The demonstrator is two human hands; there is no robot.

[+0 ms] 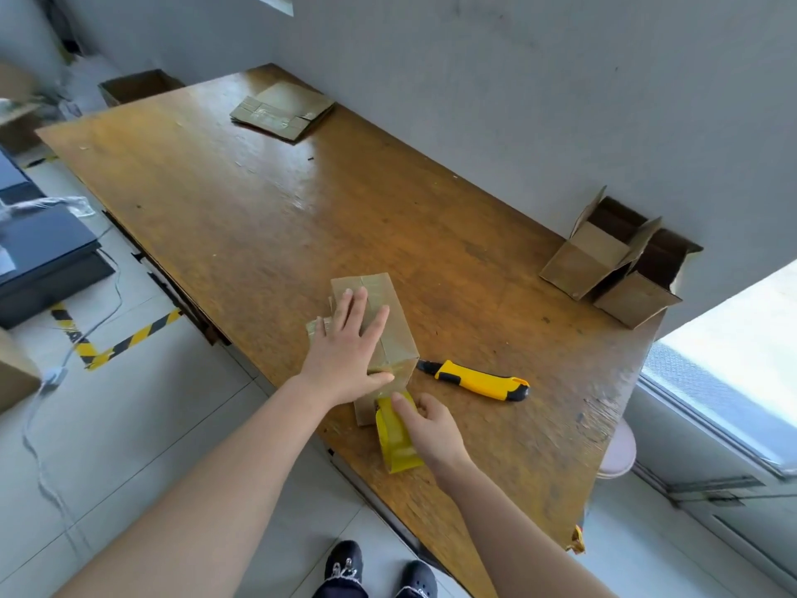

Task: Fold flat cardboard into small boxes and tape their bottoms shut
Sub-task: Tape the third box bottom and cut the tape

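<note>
The left arm reaches in from the lower left; the left hand [345, 351] lies flat, fingers straight and spread, pressing on the taped top face of the box [375, 287], which sits near the table's [267, 217] near edge. Against the box's near end stands a yellow tape roll [394, 442], gripped by the curled fingers of the right hand [433, 425]. A yellow knife [478, 378] lies just right of the box

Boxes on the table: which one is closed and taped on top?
The box under the left hand, beside the yellow knife; the two boxes by the wall stand with flaps open.
</note>
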